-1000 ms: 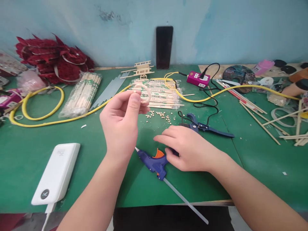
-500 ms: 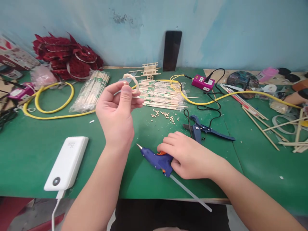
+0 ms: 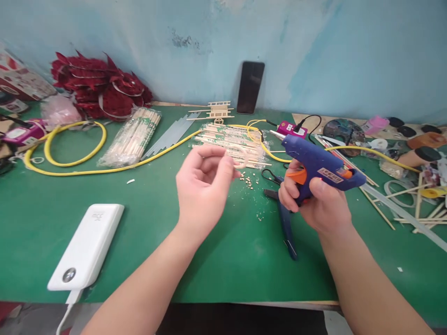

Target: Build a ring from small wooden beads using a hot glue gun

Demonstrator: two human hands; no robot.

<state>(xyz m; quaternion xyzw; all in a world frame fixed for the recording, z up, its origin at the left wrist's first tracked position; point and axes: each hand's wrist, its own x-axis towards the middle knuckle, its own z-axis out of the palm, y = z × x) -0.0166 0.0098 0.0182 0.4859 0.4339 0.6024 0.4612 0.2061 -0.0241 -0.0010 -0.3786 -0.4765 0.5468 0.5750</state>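
Curved pale strip, seen from the head-worn camera, rises from the pinched thumb and fingers of the left hand, lifted above a green table. Its arc bulges to the right, toward a blue glue gun gripped by the right hand, whose fingers wrap the handle beside the orange trigger; whether the trigger is squeezed cannot be told. The gun's long axis slants from its rear, at lower right, to its metal nozzle, at upper left. That tip appears to the right of the strip and somewhat higher in the view, with a clear gap across the picture; their difference in depth is hard to judge. The left hand, touching the strip, is the nearer of the two. Below the gun lies a blue cutter; small wooden bits lie scattered beyond the left fingertips.
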